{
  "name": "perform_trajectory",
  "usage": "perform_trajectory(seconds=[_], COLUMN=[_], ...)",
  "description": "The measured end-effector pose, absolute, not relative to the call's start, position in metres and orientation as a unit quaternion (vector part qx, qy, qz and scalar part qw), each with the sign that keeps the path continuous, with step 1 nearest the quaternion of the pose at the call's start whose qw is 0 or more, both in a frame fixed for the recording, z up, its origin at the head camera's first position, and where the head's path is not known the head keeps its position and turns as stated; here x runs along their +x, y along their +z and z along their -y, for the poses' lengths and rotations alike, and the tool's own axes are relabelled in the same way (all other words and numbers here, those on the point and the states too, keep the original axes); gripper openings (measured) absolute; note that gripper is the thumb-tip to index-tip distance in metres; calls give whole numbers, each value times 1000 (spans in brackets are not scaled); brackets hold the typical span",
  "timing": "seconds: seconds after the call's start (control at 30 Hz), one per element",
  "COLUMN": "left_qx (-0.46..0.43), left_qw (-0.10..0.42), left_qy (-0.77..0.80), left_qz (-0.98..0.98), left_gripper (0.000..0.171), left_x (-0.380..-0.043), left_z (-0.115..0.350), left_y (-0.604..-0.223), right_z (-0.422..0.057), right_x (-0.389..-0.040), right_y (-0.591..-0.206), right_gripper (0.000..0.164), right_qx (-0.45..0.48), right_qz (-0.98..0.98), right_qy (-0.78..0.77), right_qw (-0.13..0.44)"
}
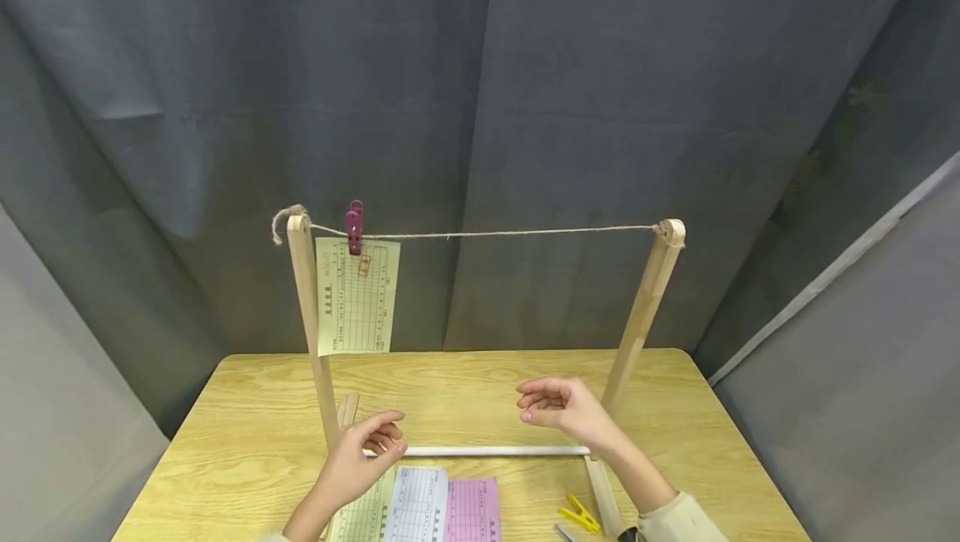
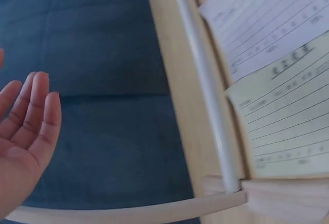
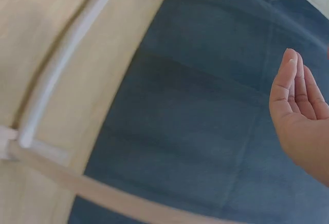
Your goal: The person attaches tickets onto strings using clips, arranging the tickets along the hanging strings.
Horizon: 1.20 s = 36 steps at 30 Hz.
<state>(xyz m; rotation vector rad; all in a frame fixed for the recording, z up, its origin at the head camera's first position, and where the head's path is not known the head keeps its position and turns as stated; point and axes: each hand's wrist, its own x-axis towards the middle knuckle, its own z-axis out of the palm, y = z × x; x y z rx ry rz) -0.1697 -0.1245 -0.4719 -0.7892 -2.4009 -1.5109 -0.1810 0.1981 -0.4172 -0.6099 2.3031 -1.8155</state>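
Note:
In the head view my left hand (image 1: 365, 452) is raised beside the foot of the left wooden post, its fingers loosely bent around nothing. My right hand (image 1: 567, 409) hovers left of the right post, likewise holding nothing. Between the post tops runs a string (image 1: 480, 233). A maroon clothespin (image 1: 355, 229) on the string holds a pale green printed slip (image 1: 358, 300) near the left post. Below the left hand, a second green slip (image 1: 366, 509), a white slip (image 1: 417, 502) and a pink slip (image 1: 472, 509) lie side by side on the table.
The wooden frame has a left post (image 1: 309, 300), a right post (image 1: 645, 313) and a white lower bar (image 1: 487, 450). A yellow clothespin (image 1: 580, 514) lies near the right foot (image 1: 602, 492), with a grey item (image 1: 566, 533) beside it. Grey curtains (image 1: 480, 108) hang behind the table (image 1: 225, 459).

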Motion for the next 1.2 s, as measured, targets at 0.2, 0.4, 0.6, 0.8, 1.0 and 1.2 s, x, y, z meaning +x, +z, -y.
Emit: perform_trajectory(seconds=[0.2, 0.4, 0.6, 0.8, 1.0, 1.2], left_qx=[-277, -287, -281, -268, -261, -278], left_qw=[35, 22, 18, -14, -9, 30], left_qy=[-519, -524, -519, -501, -494, -462], left_qz=[808, 802, 807, 823, 829, 842], left_gripper=[36, 39, 39, 45, 48, 49], left_x=[-159, -159, -167, -174, -175, -179], left_z=[119, 116, 113, 114, 113, 115], left_y=[-467, -478, -504, -539, -554, -570], right_z=[-212, -223, -234, -243, -251, -258], right_x=[-173, -167, -166, -161, -158, -155], right_y=[-443, -464, -482, -504, -518, -537], right_gripper=[37, 38, 38, 37, 42, 44], right_qx=[-182, -175, -158, -125, -71, -45], right_qz=[-764, -763, -775, -797, -807, -823], right_qy=[-613, -617, -608, -588, -582, -564], right_qw=[86, 85, 70, 57, 65, 56])
